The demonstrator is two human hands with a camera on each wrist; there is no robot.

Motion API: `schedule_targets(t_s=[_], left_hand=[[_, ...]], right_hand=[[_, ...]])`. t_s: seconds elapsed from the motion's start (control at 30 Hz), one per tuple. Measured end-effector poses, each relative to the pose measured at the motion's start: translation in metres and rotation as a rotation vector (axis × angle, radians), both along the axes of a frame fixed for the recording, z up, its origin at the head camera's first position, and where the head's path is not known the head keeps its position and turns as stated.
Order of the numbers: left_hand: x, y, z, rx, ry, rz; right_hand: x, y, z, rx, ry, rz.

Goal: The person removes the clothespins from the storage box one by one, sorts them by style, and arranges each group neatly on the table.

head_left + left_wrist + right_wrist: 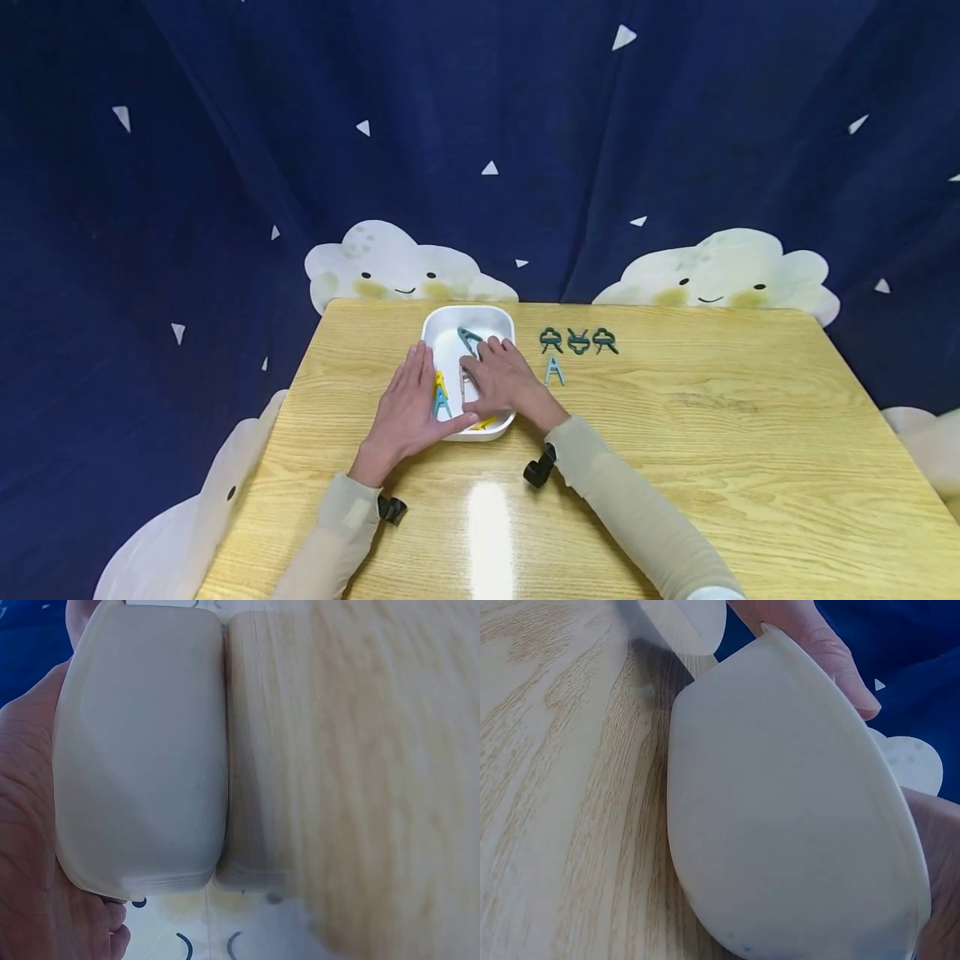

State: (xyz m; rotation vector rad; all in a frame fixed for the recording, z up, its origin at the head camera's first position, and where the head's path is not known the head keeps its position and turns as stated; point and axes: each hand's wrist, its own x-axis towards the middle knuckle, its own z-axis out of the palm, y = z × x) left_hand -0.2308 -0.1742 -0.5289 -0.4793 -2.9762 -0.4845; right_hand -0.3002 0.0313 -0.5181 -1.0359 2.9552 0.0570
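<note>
A white tray [450, 321] stands on the table, holding small A-shaped clothespins. My left hand [405, 408] rests along its left and front rim, fingers straight and thumb stretched out. Inside the tray, my right hand [502, 383] has its fingers bent round a pale clothespin [463, 385], partly hidden by the hand. Beyond its fingers lies a dark green clothespin [468, 337]. Near my left palm are a yellow clothespin [440, 381] and a light blue clothespin [441, 402]. Another yellow clothespin [483, 424] lies by the front wall. Both wrist views show mainly the tray's outer wall [142, 750].
Right of the tray, three dark green clips [578, 341] lie in a row on the wooden table [712, 450]. A light blue clothespin [554, 370] lies just in front of them. A dark blue curtain [480, 100] with clouds and triangles hangs behind the table.
</note>
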Motion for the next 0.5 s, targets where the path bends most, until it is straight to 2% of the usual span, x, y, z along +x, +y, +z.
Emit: schedule_targets(t_s=[0.33, 0.5], left_hand=[[-0.0010, 0.0002, -0.0007, -0.017, 0.006, -0.001], [-0.0010, 0.0002, -0.0008, -0.030, 0.000, 0.002]], right_hand=[[-0.0006, 0.0000, -0.0003, -0.023, -0.037, -0.032], [-0.0013, 0.0003, -0.0011, -0.030, -0.035, -0.024]])
